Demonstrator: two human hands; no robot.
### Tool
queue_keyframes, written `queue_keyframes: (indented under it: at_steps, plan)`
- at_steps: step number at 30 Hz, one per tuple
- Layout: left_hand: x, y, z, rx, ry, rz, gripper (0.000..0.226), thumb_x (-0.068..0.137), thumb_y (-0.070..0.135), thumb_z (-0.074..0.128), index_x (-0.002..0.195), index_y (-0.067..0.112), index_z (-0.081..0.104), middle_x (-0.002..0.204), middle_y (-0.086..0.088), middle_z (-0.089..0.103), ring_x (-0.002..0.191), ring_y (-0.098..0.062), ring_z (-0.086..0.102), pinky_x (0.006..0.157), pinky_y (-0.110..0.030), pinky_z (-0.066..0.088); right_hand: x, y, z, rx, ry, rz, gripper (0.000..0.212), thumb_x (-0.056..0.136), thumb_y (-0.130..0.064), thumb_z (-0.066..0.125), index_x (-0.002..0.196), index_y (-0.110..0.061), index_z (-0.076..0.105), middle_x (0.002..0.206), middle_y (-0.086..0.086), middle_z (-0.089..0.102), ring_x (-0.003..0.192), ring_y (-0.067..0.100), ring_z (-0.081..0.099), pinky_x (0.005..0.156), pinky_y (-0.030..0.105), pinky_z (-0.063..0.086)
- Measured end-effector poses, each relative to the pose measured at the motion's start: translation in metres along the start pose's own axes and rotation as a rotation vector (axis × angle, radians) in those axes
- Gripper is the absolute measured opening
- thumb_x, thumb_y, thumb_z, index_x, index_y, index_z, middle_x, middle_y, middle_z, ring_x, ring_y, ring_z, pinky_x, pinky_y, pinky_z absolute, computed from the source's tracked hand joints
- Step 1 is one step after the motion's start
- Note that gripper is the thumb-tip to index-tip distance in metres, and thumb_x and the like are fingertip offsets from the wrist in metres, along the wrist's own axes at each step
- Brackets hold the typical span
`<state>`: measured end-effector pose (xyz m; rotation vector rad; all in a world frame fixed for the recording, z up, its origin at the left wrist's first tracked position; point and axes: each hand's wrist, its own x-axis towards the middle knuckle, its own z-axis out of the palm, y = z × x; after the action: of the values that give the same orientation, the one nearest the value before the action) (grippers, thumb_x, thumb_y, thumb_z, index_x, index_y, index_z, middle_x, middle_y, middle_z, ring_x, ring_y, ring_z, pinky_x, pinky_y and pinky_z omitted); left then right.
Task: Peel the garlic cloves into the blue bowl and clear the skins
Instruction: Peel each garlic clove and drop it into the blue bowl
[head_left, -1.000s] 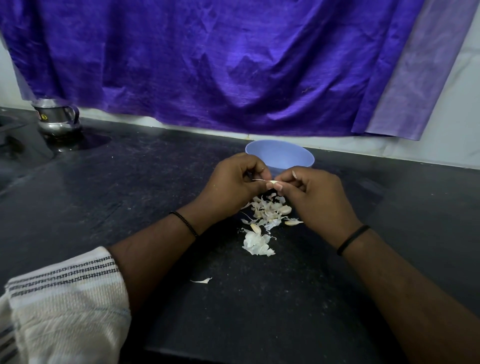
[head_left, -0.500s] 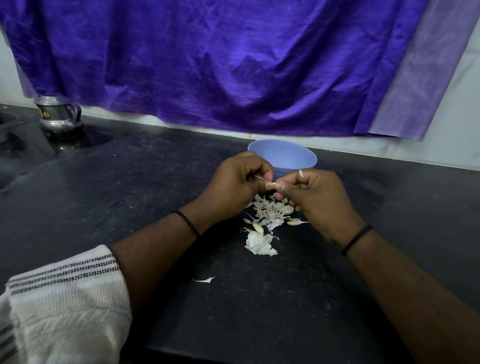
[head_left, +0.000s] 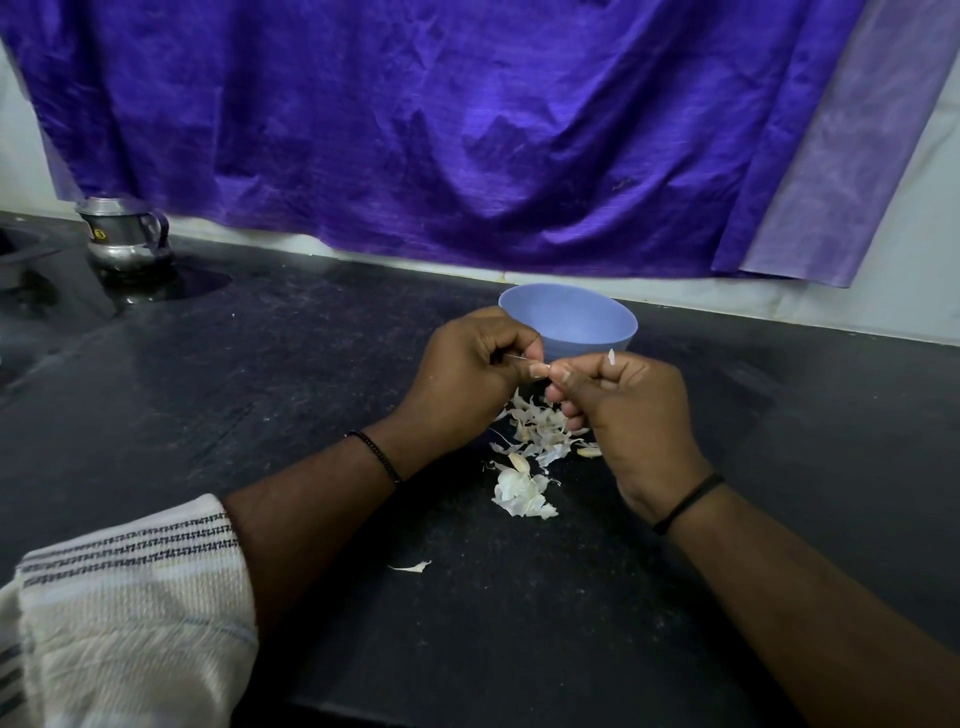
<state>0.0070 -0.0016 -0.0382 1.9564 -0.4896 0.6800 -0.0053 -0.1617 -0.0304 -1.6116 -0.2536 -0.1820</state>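
Right now both my hands are up just above the black counter (head_left: 363, 322), fingertips meeting in front of the blue bowl (head_left: 569, 318). My left hand (head_left: 467, 374) has its fingers curled in tight, thumb and forefinger pinching a thin pale sliver, which looks like a stem or a strip of skin. My right hand (head_left: 628, 410) is curled the same way, thumb pressed to fingertips around something small; the garlic clove itself is mostly hidden inside my fingers, so I cannot tell how much of it is peeled. A small white flake of skin (head_left: 611, 356) sticks up from my right knuckles. My hands cover the bowl's near rim, and I cannot see into its bottom. Directly under my hands lies the pile of skins (head_left: 535, 441), with a couple of yellowish cloves among them, and a bigger crumpled clump of skin (head_left: 522, 496) lies just nearer to me. One stray scrap (head_left: 410, 567) lies apart, closer still. Far left stands a steel jug (head_left: 124, 236); a purple cloth (head_left: 441, 130) hangs along the wall behind. A striped towel (head_left: 130, 613) covers my left upper arm.
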Motion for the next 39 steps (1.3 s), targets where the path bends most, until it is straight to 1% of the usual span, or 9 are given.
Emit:
queue_keyframes:
  at_steps: [9, 13, 17, 21, 27, 30, 33, 35, 39]
  plan:
    - [-0.005, 0.006, 0.010, -0.088, 0.158, -0.022, 0.004, 0.080, 0.006, 0.076, 0.078, 0.007, 0.073, 0.077, -0.003, 0.061, 0.066, -0.024, 0.059, 0.060, -0.041, 0.054, -0.007, -0.004, 0.011, 0.137, 0.106, -0.007, 0.018, 0.088, -0.003, 0.070, 0.075, -0.014, 0.075, 0.062, 0.001, 0.070, 0.054, 0.008, 0.056, 0.051, 0.019, 0.049]
    - [-0.008, 0.011, 0.015, -0.165, 0.216, -0.080, 0.006, 0.080, 0.003, 0.076, 0.077, 0.007, 0.073, 0.078, -0.006, 0.059, 0.064, -0.026, 0.058, 0.058, -0.037, 0.053, -0.011, -0.007, 0.015, 0.226, 0.141, 0.022, 0.018, 0.089, -0.002, 0.068, 0.074, -0.011, 0.074, 0.061, 0.001, 0.069, 0.052, 0.007, 0.056, 0.052, 0.021, 0.050]
    - [-0.011, 0.020, 0.022, -0.275, 0.235, -0.171, 0.009, 0.085, -0.002, 0.071, 0.080, 0.005, 0.073, 0.084, -0.010, 0.062, 0.064, -0.011, 0.062, 0.057, -0.022, 0.053, -0.011, -0.008, 0.018, 0.278, 0.190, 0.014, 0.016, 0.090, -0.004, 0.068, 0.076, -0.009, 0.073, 0.059, 0.000, 0.068, 0.051, 0.005, 0.057, 0.052, 0.018, 0.051]
    - [-0.008, 0.023, 0.024, -0.429, 0.282, -0.260, 0.009, 0.088, 0.001, 0.069, 0.083, 0.008, 0.070, 0.094, -0.026, 0.065, 0.063, -0.021, 0.067, 0.056, -0.030, 0.057, -0.006, -0.009, 0.021, 0.304, 0.191, 0.002, 0.011, 0.092, -0.006, 0.067, 0.083, -0.005, 0.073, 0.064, 0.000, 0.068, 0.057, 0.005, 0.058, 0.056, 0.018, 0.052]
    - [-0.007, 0.020, 0.020, -0.254, 0.250, -0.169, 0.014, 0.088, 0.005, 0.071, 0.082, 0.017, 0.068, 0.091, -0.013, 0.066, 0.062, -0.020, 0.061, 0.053, -0.030, 0.054, -0.005, -0.006, 0.019, 0.300, 0.132, 0.045, 0.014, 0.094, -0.011, 0.064, 0.083, -0.009, 0.073, 0.068, 0.000, 0.067, 0.058, 0.005, 0.054, 0.056, 0.018, 0.050]
    - [-0.006, 0.016, 0.019, -0.183, 0.242, -0.121, 0.020, 0.087, 0.010, 0.073, 0.080, 0.028, 0.067, 0.086, -0.003, 0.064, 0.066, -0.029, 0.061, 0.056, -0.044, 0.056, -0.004, -0.006, 0.017, 0.326, 0.114, 0.067, 0.009, 0.093, -0.014, 0.066, 0.090, -0.010, 0.074, 0.075, 0.001, 0.067, 0.061, 0.005, 0.052, 0.057, 0.019, 0.049]
    - [-0.005, 0.013, 0.017, -0.158, 0.251, -0.105, 0.020, 0.086, 0.015, 0.074, 0.079, 0.032, 0.067, 0.081, 0.008, 0.061, 0.069, -0.034, 0.061, 0.059, -0.055, 0.055, -0.002, -0.005, 0.014, 0.319, 0.076, 0.099, 0.007, 0.092, -0.018, 0.069, 0.090, -0.017, 0.076, 0.079, -0.005, 0.071, 0.064, 0.004, 0.052, 0.061, 0.020, 0.048]
    - [-0.004, 0.010, 0.015, -0.156, 0.261, -0.102, 0.018, 0.086, 0.015, 0.074, 0.079, 0.030, 0.067, 0.081, 0.009, 0.060, 0.068, -0.034, 0.061, 0.057, -0.056, 0.054, -0.001, -0.004, 0.013, 0.308, 0.043, 0.106, 0.007, 0.091, -0.019, 0.070, 0.090, -0.017, 0.076, 0.079, -0.007, 0.072, 0.067, 0.004, 0.052, 0.063, 0.021, 0.047]
    - [0.000, 0.007, 0.010, -0.130, 0.272, -0.106, 0.017, 0.085, 0.011, 0.075, 0.080, 0.025, 0.067, 0.082, 0.003, 0.060, 0.068, -0.033, 0.060, 0.058, -0.055, 0.054, 0.002, -0.004, 0.012, 0.322, -0.004, 0.099, 0.008, 0.089, -0.013, 0.071, 0.095, -0.013, 0.075, 0.085, 0.003, 0.073, 0.072, 0.007, 0.056, 0.063, 0.022, 0.048]
